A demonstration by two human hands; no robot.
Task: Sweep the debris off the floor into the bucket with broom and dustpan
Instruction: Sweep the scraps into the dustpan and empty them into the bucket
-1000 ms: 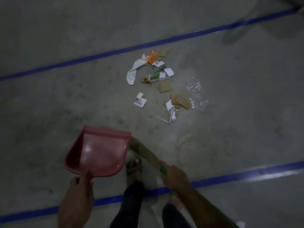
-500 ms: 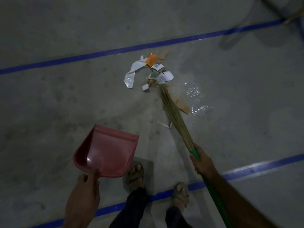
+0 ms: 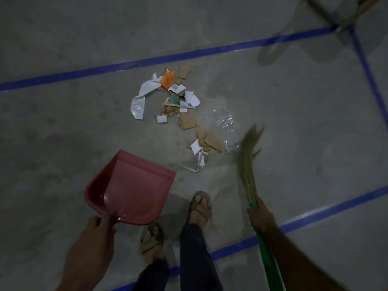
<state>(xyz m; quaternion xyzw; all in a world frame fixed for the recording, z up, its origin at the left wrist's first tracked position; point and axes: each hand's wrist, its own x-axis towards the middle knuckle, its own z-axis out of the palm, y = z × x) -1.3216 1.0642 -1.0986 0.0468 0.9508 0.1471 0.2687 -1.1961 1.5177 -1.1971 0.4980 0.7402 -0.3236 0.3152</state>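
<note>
Concrete floor (image 3: 63,143) holds scattered debris (image 3: 180,110). Left hand (image 3: 92,240) grips dustpan (image 3: 132,192), right hand (image 3: 260,217) grips broom (image 3: 248,160); best gather scraps with short, low strokes toward the pan.

My only view is the head camera, looking forward and steeply down from standing height at the concrete floor (image 3: 63,143). My own feet sit at its bottom edge.

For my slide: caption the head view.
Left hand holds red plastic dustpan; right hand holds green-handled straw broom beside paper-and-cardboard debris.
</note>
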